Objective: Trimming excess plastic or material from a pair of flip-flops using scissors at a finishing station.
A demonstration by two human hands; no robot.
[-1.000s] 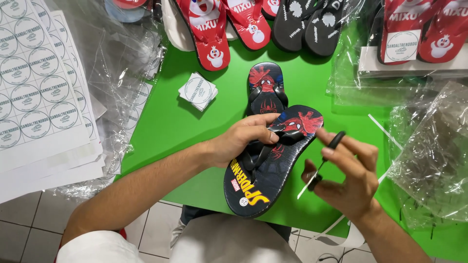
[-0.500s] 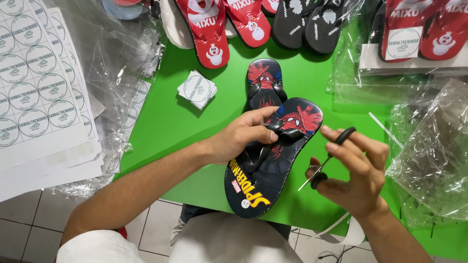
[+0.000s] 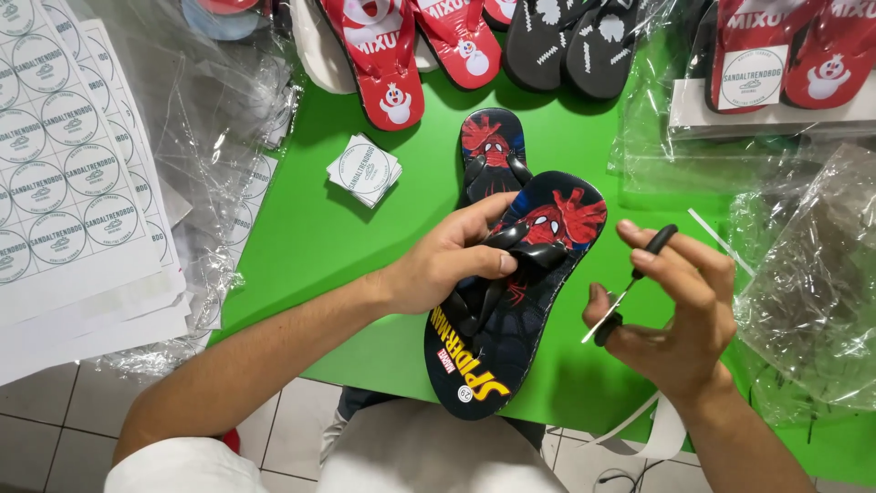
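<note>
Well left of the fingers lay sheets of round white stickers and crumpled clear plastic, and nearer in, a small stack of cut sticker squares sat on the green table. The left hand was closed on a black flip-flop with red and blue print, thumb pressed over the strap and fingers curled under its edge, holding it tilted above the table; a matching flip-flop lay flat just beyond the fingertips. The right hand gripped small black-handled scissors, blades closed (as far as could be seen) and just beside the held sole, not touching it. The pair seemed not yet bagged; I judged trimming about the strap was under way, with bagging left to do. Clear bags waited right of the fingers
</note>
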